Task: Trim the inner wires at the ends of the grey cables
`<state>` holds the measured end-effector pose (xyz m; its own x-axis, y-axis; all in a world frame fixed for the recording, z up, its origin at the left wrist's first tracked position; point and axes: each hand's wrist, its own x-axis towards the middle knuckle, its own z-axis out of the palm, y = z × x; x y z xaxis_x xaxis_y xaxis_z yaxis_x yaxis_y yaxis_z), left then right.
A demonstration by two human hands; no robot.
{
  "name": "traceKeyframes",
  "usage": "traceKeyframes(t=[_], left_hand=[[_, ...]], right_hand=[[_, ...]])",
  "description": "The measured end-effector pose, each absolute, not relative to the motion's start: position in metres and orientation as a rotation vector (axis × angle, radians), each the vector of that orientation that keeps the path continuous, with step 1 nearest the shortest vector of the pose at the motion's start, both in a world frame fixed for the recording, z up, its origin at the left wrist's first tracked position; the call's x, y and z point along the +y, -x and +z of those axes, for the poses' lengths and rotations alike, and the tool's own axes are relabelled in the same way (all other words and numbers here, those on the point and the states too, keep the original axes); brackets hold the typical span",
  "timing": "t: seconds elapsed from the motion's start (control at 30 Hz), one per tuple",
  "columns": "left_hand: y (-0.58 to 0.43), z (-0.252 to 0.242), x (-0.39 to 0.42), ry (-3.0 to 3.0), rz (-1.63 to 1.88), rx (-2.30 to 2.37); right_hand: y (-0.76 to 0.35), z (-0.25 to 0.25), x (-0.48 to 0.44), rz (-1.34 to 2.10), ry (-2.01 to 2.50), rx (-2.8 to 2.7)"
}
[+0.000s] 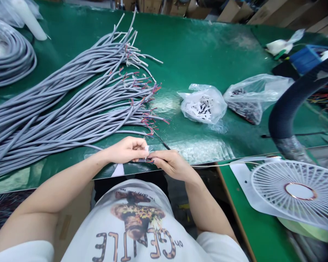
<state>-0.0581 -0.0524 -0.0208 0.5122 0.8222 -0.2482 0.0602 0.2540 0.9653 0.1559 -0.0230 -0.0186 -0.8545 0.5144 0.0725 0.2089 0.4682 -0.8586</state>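
Observation:
Both hands meet at the table's front edge, around the end of one grey cable with thin coloured wires (149,161). My left hand (128,150) is closed, thumb against curled fingers, pinching a small white piece (147,149) over the cable end. Thumb and forefinger of my right hand (171,163) are pressed together at the coloured wires. Just beyond them, a large bundle of grey cables (79,98) stretches in from the left, its stripped ends showing red and blue wires. A thin dark rod (163,141) lies behind my right hand.
On the green table (207,47) are a bag of white pieces (203,105) and a bag of small dark parts (246,98). A coiled cable (13,54) lies far left. At right stand a black hose (287,105), a white fan (297,191) and a blue box (306,60).

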Motion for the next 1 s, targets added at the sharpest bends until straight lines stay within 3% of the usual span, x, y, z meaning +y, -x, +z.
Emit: traceKeyframes(t=[0.47,0.73,1.0], left_hand=[[0.059,-0.023,-0.052,-1.170,0.677,0.886],[0.053,-0.023,-0.052,-1.152,0.749,1.001],[0.048,-0.020,-0.056,-1.351,0.819,1.183]], right_hand=[[-0.148,-0.029,-0.033,1.300,0.612,-2.206],[-0.146,-0.027,-0.018,1.305,1.007,-1.976],[-0.129,-0.004,-0.017,1.134,1.014,-1.999]])
